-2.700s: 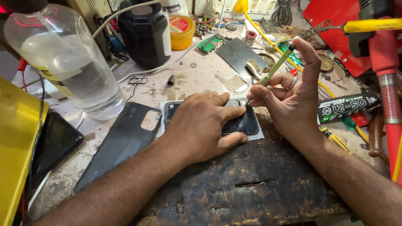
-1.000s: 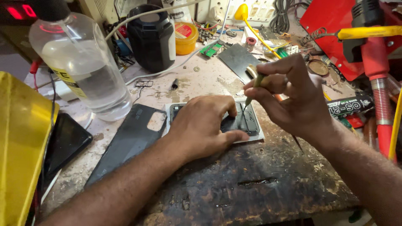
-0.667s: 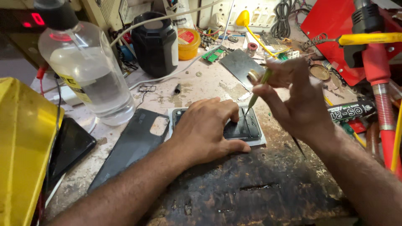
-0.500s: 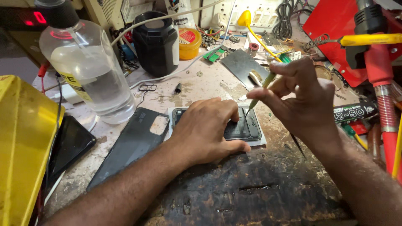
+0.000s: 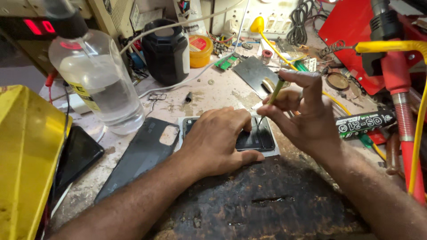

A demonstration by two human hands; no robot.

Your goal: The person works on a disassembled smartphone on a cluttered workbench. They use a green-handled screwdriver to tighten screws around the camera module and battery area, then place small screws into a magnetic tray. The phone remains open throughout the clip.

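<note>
Left hand (image 5: 220, 140) flat, palm down; right hand (image 5: 302, 113) raised, fingers (image 5: 284, 95) pinched.

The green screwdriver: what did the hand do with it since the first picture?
The right hand swung the green screwdriver from slanting up and away to tip-down over the opened phone. The left hand stayed pressed on the phone; the clear bottle and black back cover did not move.

Bare bench (image 5: 213, 95) ahead of the left hand (image 5: 220, 142) fingers, passable. Black phone back cover (image 5: 142, 155) lies just left of them, bottle (image 5: 100, 84) beyond it. Right of the right hand (image 5: 302, 120) fingers: glue tube (image 5: 364, 123), red hose (image 5: 402, 115), yellow cable (image 5: 418, 111) crowd the way.
</note>
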